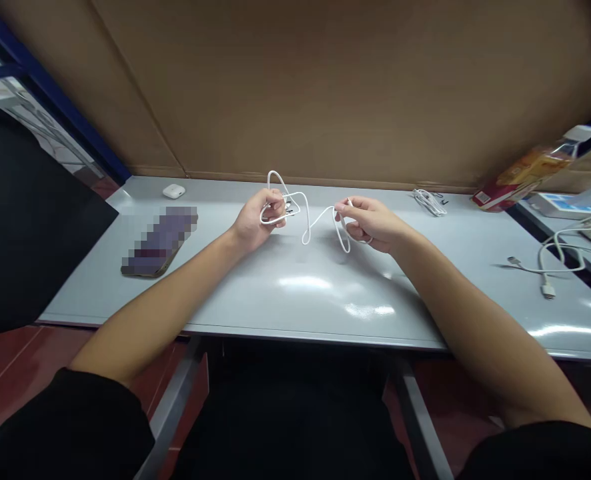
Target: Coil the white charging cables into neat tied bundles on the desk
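Note:
A thin white cable (306,220) hangs in loops between both hands above the grey table (295,287). My left hand (258,217) grips a bundle of its loops, one loop sticking up above the fingers. My right hand (370,223) pinches the other end of the cable, a loop drooping below the fingers. The two hands are about a hand's width apart, near the table's far middle.
A phone (158,243) lies at the left, a white earbud case (174,191) behind it. A small coiled white cable (429,201) and a tilted bottle (525,170) sit far right. Another white cable (550,260) lies at the right edge. A cardboard wall (325,87) backs the table.

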`<state>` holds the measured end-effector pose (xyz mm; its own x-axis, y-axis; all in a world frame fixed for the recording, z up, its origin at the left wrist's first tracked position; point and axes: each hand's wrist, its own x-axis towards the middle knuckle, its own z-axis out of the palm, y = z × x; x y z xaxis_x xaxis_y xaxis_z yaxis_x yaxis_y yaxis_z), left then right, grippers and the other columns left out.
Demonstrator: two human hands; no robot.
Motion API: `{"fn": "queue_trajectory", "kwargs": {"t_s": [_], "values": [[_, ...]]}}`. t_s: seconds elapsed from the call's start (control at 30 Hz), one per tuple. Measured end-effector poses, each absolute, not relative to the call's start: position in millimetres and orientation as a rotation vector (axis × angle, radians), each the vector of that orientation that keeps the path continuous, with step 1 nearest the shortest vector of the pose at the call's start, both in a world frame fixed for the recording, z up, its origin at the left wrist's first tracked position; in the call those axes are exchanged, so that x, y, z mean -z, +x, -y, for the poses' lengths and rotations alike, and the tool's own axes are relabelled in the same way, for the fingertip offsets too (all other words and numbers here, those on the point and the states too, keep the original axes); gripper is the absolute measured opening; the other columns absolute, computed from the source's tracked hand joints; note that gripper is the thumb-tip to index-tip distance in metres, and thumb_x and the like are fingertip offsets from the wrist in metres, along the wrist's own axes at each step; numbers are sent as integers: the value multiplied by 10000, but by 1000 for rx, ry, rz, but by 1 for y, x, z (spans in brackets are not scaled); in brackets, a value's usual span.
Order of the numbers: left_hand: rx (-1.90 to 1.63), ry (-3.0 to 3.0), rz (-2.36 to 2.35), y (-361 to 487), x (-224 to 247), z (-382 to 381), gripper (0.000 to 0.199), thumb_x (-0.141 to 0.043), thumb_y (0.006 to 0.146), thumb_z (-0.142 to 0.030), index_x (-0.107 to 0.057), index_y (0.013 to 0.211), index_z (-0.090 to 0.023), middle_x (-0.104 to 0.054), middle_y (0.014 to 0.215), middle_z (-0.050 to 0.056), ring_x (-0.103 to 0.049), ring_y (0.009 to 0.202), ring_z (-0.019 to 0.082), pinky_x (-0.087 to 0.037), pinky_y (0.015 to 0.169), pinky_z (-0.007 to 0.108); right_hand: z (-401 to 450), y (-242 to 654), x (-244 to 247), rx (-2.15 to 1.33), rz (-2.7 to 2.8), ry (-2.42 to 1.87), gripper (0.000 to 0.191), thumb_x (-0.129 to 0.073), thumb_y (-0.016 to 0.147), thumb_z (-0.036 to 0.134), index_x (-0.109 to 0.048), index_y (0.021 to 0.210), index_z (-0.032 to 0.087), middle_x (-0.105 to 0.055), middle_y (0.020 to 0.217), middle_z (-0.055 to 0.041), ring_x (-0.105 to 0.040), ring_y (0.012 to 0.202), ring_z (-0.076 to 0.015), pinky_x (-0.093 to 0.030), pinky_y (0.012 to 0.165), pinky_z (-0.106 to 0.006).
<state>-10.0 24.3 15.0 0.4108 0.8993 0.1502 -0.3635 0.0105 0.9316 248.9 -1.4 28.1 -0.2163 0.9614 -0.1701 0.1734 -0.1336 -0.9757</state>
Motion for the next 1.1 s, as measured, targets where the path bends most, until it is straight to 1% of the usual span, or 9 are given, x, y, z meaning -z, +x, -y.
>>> {"fn": "queue_trajectory", "kwargs": {"t_s": [0.13, 0.3, 0.4, 0.57, 0.7, 0.8, 0.97, 1.03, 1.1], "values": [[-991, 1323, -699, -13, -16, -25, 296, -605, 765, -244, -390, 566, -199, -275, 597, -37, -270, 522, 97, -305, 507, 241, 3, 246, -31, -1226, 1474, -1519, 126, -683, 920, 314, -687, 917, 188, -463, 744, 8, -301, 496, -67, -182, 464, -264], [-742, 1762, -871, -22, -24, -25, 326, -526, 912, -371, -611, 671, -168, -336, 611, -14, -315, 572, 126, -275, 560, 272, 5, 249, -40, -1170, 1508, -1609, 172, -601, 920, 288, -730, 971, 188, -449, 751, -7, -304, 499, -89, -195, 472, -285], [-709, 1903, -946, -31, -33, -25, 352, -512, 943, -382, -642, 695, -168, -469, 685, 11, -370, 609, 127, -300, 595, 277, 5, 257, -45, -1157, 1547, -1590, 183, -599, 914, 287, -737, 985, 191, -392, 704, 10, -290, 520, -104, -199, 493, -292], [-542, 2096, -972, -46, -50, -26, 248, -697, 867, -422, -803, 807, -206, -638, 733, 18, -483, 658, 133, -343, 623, 260, 11, 265, -52, -963, 1783, -1506, 258, -643, 929, 372, -742, 1114, 223, -432, 673, 2, -411, 600, -157, -330, 556, -302], [-403, 2153, -836, -55, -58, -25, 184, -786, 802, -421, -842, 786, -246, -689, 736, 23, -555, 681, 152, -375, 618, 250, 13, 264, -54, -610, 1910, -1385, 368, -597, 976, 453, -693, 1291, 288, -563, 802, -35, -520, 736, -211, -419, 670, -336], [-369, 2128, -810, -58, -62, -23, 143, -829, 755, -402, -842, 744, -261, -670, 682, 15, -557, 642, 151, -388, 610, 252, 9, 266, -50, -548, 1857, -1370, 336, -610, 968, 454, -703, 1255, 306, -625, 932, -47, -553, 777, -218, -430, 711, -344], [-373, 2065, -787, -57, -65, -19, 120, -894, 637, -351, -826, 682, -263, -627, 596, -1, -569, 591, 150, -422, 597, 258, 1, 269, -40, -639, 1992, -1629, 144, -690, 863, 331, -738, 938, 217, -725, 1077, -101, -622, 896, -255, -448, 769, -358], [-346, 2060, -807, -57, -62, -20, 122, -890, 640, -349, -832, 710, -268, -661, 641, 4, -605, 635, 157, -434, 614, 250, 1, 269, -38, -749, 2055, -1754, 133, -698, 843, 315, -747, 915, 214, -742, 1017, -94, -630, 868, -252, -447, 760, -360], [-333, 2034, -861, -56, -58, -22, 137, -882, 664, -350, -840, 763, -266, -696, 707, 14, -628, 682, 162, -438, 626, 245, 1, 268, -38, -861, 2078, -1825, 168, -690, 857, 339, -765, 950, 220, -719, 843, -61, -614, 755, -232, -437, 729, -363]]}}
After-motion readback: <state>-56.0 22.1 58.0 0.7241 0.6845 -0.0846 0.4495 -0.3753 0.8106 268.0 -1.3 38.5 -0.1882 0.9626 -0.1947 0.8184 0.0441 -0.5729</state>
